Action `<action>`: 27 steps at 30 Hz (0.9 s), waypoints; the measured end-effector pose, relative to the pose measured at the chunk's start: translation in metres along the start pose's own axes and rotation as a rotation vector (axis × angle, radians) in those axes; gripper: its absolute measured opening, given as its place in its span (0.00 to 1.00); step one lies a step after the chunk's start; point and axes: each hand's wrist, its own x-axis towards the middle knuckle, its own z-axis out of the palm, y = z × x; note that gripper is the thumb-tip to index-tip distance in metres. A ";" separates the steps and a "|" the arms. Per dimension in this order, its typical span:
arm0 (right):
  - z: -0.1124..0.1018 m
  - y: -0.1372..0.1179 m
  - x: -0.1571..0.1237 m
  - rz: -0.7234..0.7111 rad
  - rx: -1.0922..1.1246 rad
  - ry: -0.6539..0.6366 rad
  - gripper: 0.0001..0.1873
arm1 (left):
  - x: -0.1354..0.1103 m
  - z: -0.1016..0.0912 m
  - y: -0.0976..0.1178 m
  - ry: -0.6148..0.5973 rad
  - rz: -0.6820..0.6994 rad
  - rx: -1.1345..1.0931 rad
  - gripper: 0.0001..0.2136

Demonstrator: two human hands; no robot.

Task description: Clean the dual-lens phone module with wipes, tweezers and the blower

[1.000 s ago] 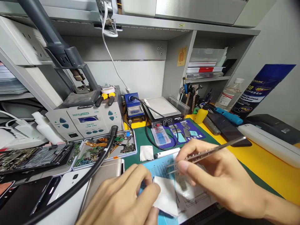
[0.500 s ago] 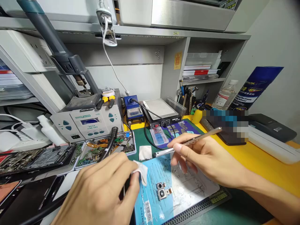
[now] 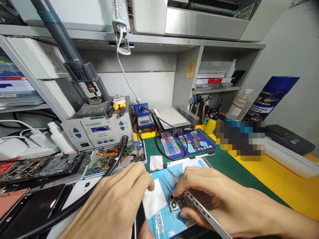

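Observation:
My left hand (image 3: 112,199) hovers beside a flat white cloth (image 3: 154,199), its thumb apart from the curled fingers and nothing seen between them. The cloth lies on a blue printed packet (image 3: 178,224). Perforated metal tweezers (image 3: 203,210) are in my right hand (image 3: 214,196), with the pointed end toward the upper left. A small phone camera module (image 3: 173,204) with two lenses rests on the packet; my right index finger and thumb are at its edges, partly covering its connector side. Behind the hands lies a white-handled brush (image 3: 186,160) next to a second folded white cloth (image 3: 156,163).
On the left are a tray of circuit boards (image 3: 99,162), opened phones (image 3: 57,164) and a thick black hose (image 3: 82,196) crossing the bench. A rework station (image 3: 99,129) and a hot plate (image 3: 171,119) stand behind. A clear bottle (image 3: 239,104) is at the right.
The white cloth, earlier pinched in my left hand, now lies flat on the packet. My right hand has come down to the camera module, and the tweezers' tip now points up-left.

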 end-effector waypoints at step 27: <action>-0.001 0.015 0.021 0.500 1.627 0.196 0.08 | 0.016 0.028 0.034 0.371 -0.143 -0.151 0.01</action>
